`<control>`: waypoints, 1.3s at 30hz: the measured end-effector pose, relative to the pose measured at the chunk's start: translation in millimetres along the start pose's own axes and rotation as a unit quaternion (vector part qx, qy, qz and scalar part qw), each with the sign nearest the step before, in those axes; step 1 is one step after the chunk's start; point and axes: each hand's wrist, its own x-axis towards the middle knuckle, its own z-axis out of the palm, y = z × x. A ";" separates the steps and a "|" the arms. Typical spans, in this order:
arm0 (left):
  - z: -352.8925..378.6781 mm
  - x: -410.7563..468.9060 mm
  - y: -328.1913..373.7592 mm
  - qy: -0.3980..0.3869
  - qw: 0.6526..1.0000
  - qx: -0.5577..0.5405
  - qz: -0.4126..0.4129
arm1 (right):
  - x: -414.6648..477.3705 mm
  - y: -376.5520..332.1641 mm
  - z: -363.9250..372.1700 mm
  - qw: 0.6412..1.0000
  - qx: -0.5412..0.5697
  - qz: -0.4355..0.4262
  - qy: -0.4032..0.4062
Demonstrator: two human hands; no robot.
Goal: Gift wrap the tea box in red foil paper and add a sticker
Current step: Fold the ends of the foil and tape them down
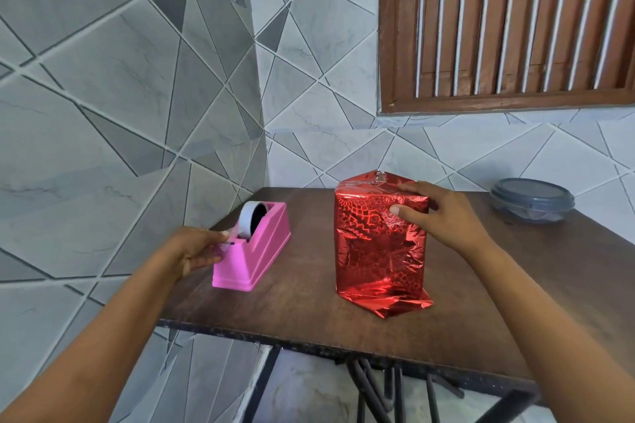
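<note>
The tea box (pixel 374 244) stands upright on the brown table (pixel 302 288), covered in shiny red foil paper with clear tape across its top. Loose foil sticks out at its bottom right. My right hand (pixel 436 213) rests on the box's upper right corner, thumb on the front face. A pink tape dispenser (pixel 256 251) with a grey tape roll (pixel 252 218) sits to the left of the box. My left hand (pixel 197 249) is at the dispenser's near end, its fingers pinching the tape end by the cutter. No sticker is visible.
A round grey lidded container (pixel 532 199) sits at the table's far right. Tiled walls close in behind and to the left. A wooden slatted shutter (pixel 508 24) hangs above the table. The table's front edge (pixel 309 343) is close to me.
</note>
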 end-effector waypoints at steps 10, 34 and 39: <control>2.4 0.8 -23.7 0.044 0.998 0.004 0.035 | 1.6 1.9 0.8 1.000 -0.007 0.001 -0.001; 103.9 -67.0 82.6 -0.130 0.925 0.049 0.353 | 1.9 5.9 -0.7 1.000 -0.003 -0.004 -0.007; 166.9 -68.1 120.6 -0.217 0.901 0.130 0.352 | -0.6 6.7 -0.4 1.000 -0.013 -0.012 -0.008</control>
